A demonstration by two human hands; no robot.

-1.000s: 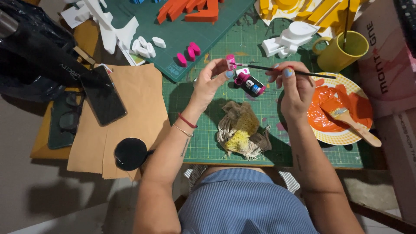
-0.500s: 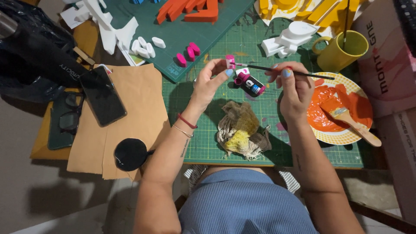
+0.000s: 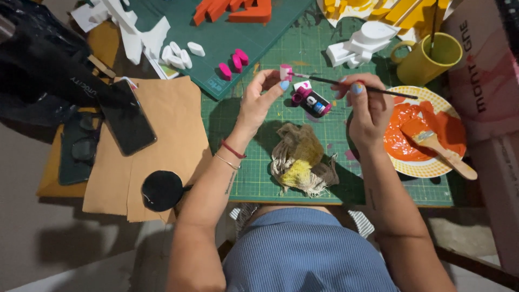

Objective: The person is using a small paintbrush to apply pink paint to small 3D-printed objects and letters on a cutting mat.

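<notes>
Head view showed her left hand point(image 3: 259, 100) pinching a small pink-and-white piece point(image 3: 285, 72) over the green mat point(image 3: 335, 162); right hand point(image 3: 367, 105) gripped a thin brush point(image 3: 351, 85), tip touching it.

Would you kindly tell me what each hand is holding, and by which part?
The left hand pinches a small pink-painted piece at its lower edge; the right hand holds a thin paintbrush mid-handle.

Glossy wet orange paint point(image 3: 403, 130), wooden brush handle point(image 3: 451, 158), rough frayed cloth rag point(image 3: 303, 159), matt brown paper point(image 3: 162, 135)
</notes>
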